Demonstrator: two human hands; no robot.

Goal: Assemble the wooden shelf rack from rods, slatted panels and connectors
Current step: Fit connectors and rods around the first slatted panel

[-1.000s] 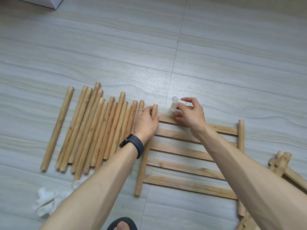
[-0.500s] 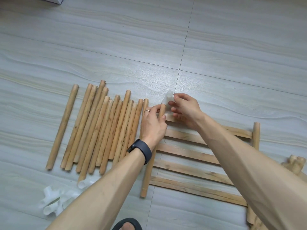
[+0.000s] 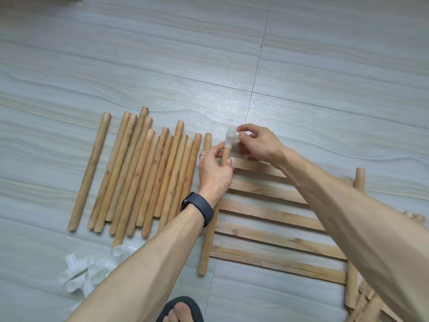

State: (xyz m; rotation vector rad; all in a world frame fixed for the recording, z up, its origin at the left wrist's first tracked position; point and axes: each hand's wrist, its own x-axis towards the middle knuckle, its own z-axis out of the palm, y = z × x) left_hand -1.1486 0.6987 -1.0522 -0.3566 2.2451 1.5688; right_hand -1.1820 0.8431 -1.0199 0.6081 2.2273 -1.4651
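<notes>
– Hands, starting with the left?
– Fingers of the left hand [image 3: 214, 169] wrapped round the upper end of the panel's side rod [image 3: 210, 233], thumb laid across the wood. Dark wristband [image 3: 199, 209] on the wrist, ring [image 3: 202, 154] on one finger.
– And the other?
– Thumb and fingertips of the right hand [image 3: 257, 142] pinching a white connector [image 3: 230, 139], set on the top end of that same rod. Both hands close together; contact between them not determinable.
– Position of the panel?
– Lying flat: slatted panel [image 3: 274, 214], five slats running across to a second side rod [image 3: 359, 180] at the right, partly covered by the right forearm.
– Other stock?
– Just left of the panel, loose rods [image 3: 144, 177] laid side by side, roughly parallel, several overlapping. Below their near ends, a heap of white connectors [image 3: 86, 270], partly hidden by the left forearm. At the lower right edge, more wooden parts [image 3: 371, 305], too blurred to identify.
– Surface and room?
– Large pale grey floor tiles [image 3: 139, 54] with wavy, wood-like streaking and a soft sheen. Thin dark grout lines [image 3: 262, 47] crossing just beyond the hands; a few small dark specks nearby. At the bottom edge, a foot in a dark sandal [image 3: 181, 310].
</notes>
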